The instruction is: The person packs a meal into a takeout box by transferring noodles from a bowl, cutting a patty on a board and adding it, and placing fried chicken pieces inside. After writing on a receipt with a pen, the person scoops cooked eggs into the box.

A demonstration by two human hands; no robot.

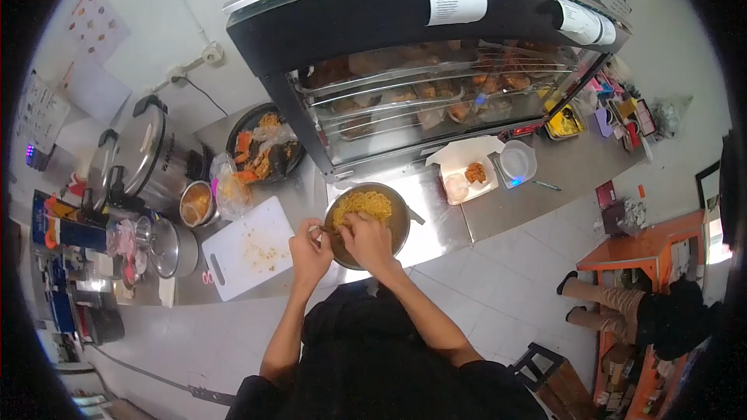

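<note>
A: Where were the yellow noodles (366, 204)?

B: In the round, dull metal pan (399, 227), on the shiny steel surface (440, 225). The white rectangular chopping board (257, 225), littered with crumbs, lay left of the pan; the open white cardboard box (486, 148) stood beyond it to the right

A: And the hands?

B: The left hand (311, 253) was at the pan's near-left side, fingertips drawn together; I couldn't tell what, if anything, they pinched. The right hand (369, 241) was over the noodles, fingers curled, its grip hidden

A: What could have gone wrong?

B: Noodles might have spilled over the rim if the fingers had dragged them outward. Neither hand seemed to brace the pan, so a sideways push could have slid it
</note>
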